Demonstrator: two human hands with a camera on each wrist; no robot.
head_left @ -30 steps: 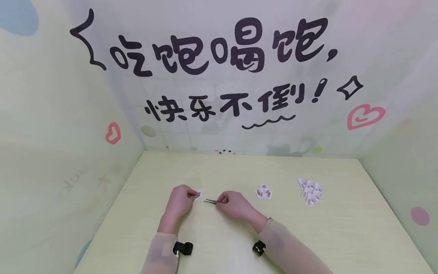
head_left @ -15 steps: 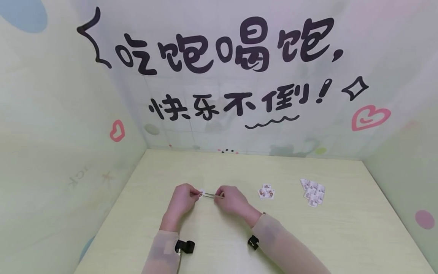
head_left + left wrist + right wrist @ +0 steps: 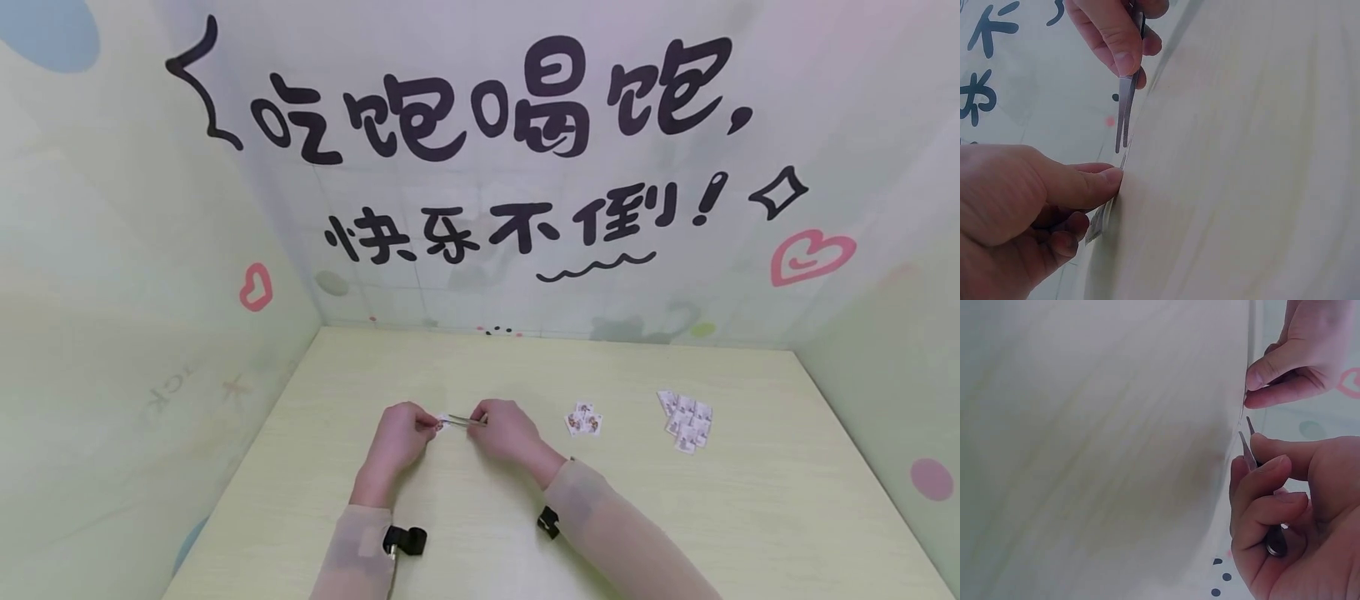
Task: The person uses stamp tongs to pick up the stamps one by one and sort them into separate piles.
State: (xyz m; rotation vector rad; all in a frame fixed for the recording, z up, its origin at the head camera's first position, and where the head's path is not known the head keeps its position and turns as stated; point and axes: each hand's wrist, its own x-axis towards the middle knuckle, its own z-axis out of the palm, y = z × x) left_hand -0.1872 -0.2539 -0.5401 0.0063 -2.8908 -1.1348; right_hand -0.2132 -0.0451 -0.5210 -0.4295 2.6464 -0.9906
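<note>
My left hand [image 3: 401, 437] pinches a small printed card [image 3: 441, 423] between thumb and fingers. In the left wrist view the card [image 3: 1099, 226] is seen nearly edge-on, partly hidden by my fingers. My right hand [image 3: 508, 429] holds metal tweezers [image 3: 463, 420], pointing left at the card. Their two tips stand slightly apart by the card's free edge in the left wrist view, where the tweezers [image 3: 1124, 112] show clearly. Whether the tips touch the card, I cannot tell.
A few similar small cards [image 3: 583, 419] lie overlapping on the pale table [image 3: 480, 533], right of my right hand. Farther right is a larger cluster of several small printed pieces [image 3: 686, 421]. Fabric walls with black lettering enclose the table at the back and sides.
My right hand has moved left and slightly away from me, bringing the tweezers' tips to the card. The left hand keeps its pinch on the card. The head view has shifted slightly.
</note>
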